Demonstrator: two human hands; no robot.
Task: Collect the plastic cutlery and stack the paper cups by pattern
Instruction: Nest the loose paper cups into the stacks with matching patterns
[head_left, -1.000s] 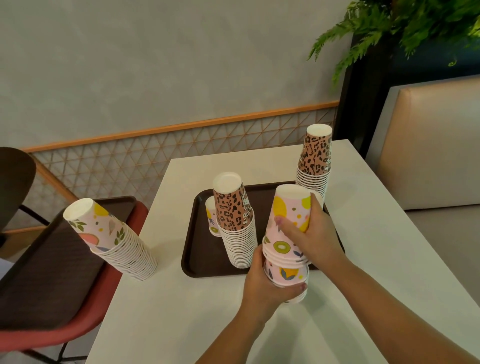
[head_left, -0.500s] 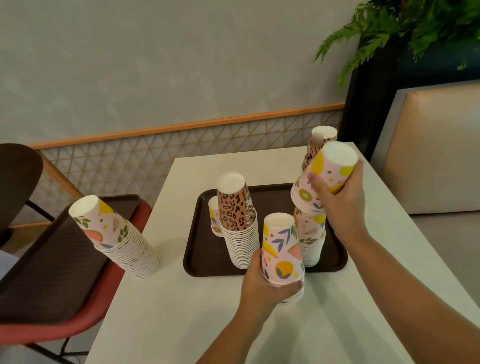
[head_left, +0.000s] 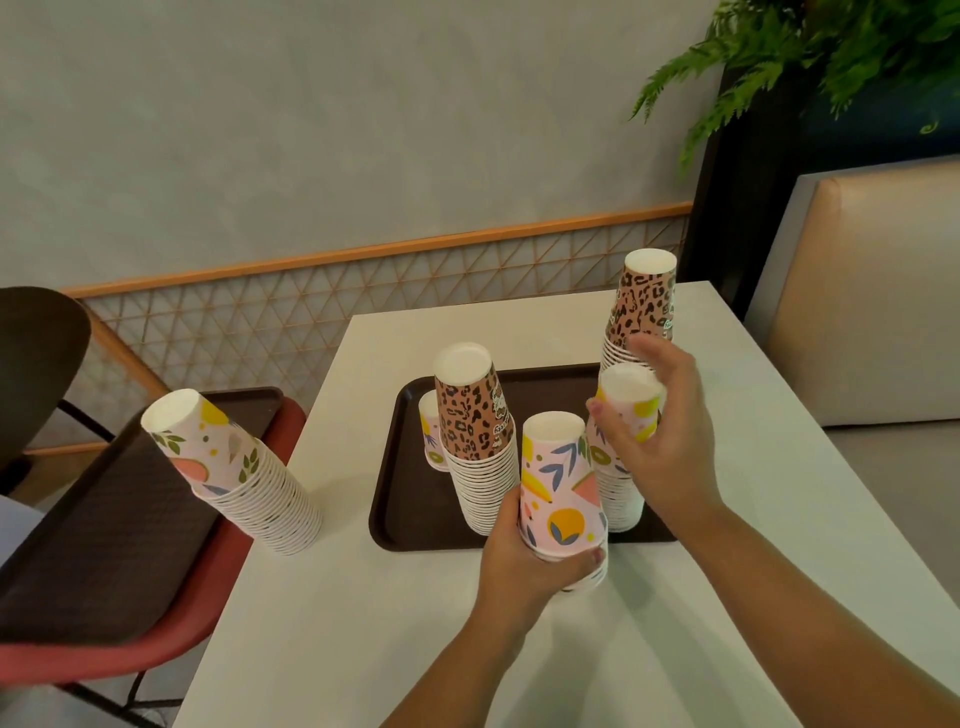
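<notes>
My left hand (head_left: 524, 561) grips a short stack of pink fruit-pattern cups (head_left: 563, 493), upside down, at the front edge of the brown tray (head_left: 410, 499). My right hand (head_left: 667, 441) curls round the top cups of a taller pink fruit-pattern stack (head_left: 626, 415) standing on the tray, thumb on the near side. A leopard-print stack (head_left: 475, 431) stands mid-tray, with a single pink cup (head_left: 430, 436) behind it. Another leopard-print stack (head_left: 644, 306) rises at the tray's far right. A leaning pink stack (head_left: 234, 467) rests on the table's left edge. I see no cutlery.
The white table (head_left: 779, 493) has bare surface in front and to the right of the tray. A second brown tray (head_left: 104, 519) lies on a red chair (head_left: 249, 587) at left. A beige bench (head_left: 878, 291) and a fern (head_left: 810, 47) stand at right.
My right hand has lifted the upper cups off the stack in my left hand, carried them right and lowered them onto the pink stack on the tray.
</notes>
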